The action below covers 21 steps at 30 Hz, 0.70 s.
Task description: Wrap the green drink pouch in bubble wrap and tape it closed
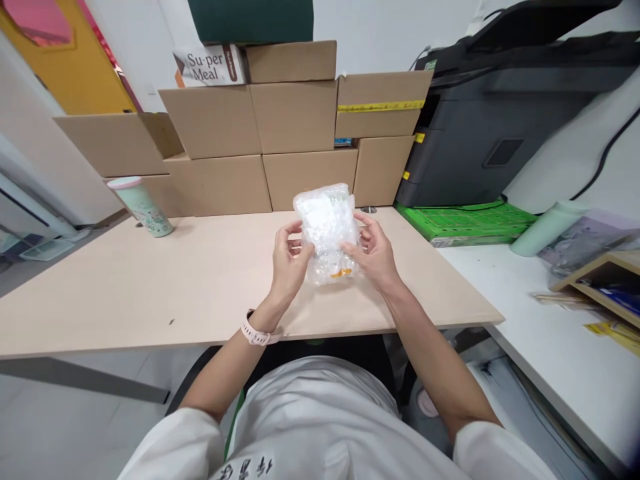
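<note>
A clear bubble-wrap bundle [326, 223] is held upright above the beige table [150, 287], between both hands. Something small and orange shows through its lower edge. My left hand [290, 257] grips the bundle's left side with fingers curled round it; a pale watch sits on that wrist. My right hand [373, 252] holds the right side, thumb and fingers pinching the wrap. What is inside the wrap cannot be made out.
Stacked cardboard boxes [280, 133] line the table's back edge. A mint tumbler [143, 205] stands at the left. A black printer [510, 113] rests on a green crate [465, 223] at the right. A white side table [565, 347] carries a bottle and papers.
</note>
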Each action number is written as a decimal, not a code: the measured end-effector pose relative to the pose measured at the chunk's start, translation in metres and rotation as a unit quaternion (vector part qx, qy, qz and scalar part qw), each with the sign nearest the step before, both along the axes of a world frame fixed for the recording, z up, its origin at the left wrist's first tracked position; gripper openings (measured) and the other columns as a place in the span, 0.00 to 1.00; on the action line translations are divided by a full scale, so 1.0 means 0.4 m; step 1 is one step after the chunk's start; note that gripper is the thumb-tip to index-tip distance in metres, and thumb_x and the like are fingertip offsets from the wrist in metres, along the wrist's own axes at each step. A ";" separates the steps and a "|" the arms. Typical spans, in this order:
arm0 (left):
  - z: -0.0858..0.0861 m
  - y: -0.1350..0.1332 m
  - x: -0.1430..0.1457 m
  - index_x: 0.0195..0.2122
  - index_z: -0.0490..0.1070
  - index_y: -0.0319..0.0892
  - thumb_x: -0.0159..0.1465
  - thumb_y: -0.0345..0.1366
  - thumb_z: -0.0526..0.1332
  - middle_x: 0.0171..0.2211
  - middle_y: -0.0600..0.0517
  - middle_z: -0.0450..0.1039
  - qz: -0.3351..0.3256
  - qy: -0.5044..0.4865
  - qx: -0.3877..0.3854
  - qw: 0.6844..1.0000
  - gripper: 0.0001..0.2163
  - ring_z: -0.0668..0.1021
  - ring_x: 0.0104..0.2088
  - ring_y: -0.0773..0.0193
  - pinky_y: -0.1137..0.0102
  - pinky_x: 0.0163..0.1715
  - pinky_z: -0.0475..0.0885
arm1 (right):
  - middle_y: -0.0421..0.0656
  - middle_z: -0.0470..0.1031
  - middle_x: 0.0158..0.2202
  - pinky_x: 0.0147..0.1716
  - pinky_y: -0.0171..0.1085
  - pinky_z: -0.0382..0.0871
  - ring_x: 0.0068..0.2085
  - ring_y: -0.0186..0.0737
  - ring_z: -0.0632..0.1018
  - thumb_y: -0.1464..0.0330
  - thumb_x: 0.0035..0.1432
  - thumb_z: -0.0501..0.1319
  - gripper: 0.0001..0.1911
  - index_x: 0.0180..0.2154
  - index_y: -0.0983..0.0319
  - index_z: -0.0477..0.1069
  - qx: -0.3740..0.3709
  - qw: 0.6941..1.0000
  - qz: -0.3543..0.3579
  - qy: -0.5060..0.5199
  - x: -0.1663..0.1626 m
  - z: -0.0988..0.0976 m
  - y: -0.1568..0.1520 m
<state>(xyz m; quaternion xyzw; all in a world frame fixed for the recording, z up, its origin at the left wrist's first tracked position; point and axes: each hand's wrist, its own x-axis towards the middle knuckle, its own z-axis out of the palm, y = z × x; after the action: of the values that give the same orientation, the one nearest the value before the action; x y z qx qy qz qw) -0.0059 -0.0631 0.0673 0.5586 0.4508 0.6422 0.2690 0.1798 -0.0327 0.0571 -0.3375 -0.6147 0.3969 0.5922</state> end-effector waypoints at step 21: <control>-0.151 -0.135 -0.009 0.74 0.41 0.50 0.70 0.42 0.58 0.74 0.42 0.46 -0.006 0.149 -0.049 0.988 0.35 0.54 0.74 0.50 0.50 0.69 0.58 | 0.43 0.81 0.40 0.27 0.35 0.67 0.25 0.31 0.70 0.62 0.61 0.59 0.21 0.55 0.58 0.73 -0.043 0.995 0.050 -0.077 -0.006 -0.040 -0.094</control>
<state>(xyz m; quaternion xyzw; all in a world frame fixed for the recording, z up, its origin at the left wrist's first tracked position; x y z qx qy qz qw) -0.0094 -0.1173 0.0068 0.6368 0.5137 0.5272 0.2296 0.1775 -0.0703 0.0411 -0.3609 -0.6568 0.4255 0.5073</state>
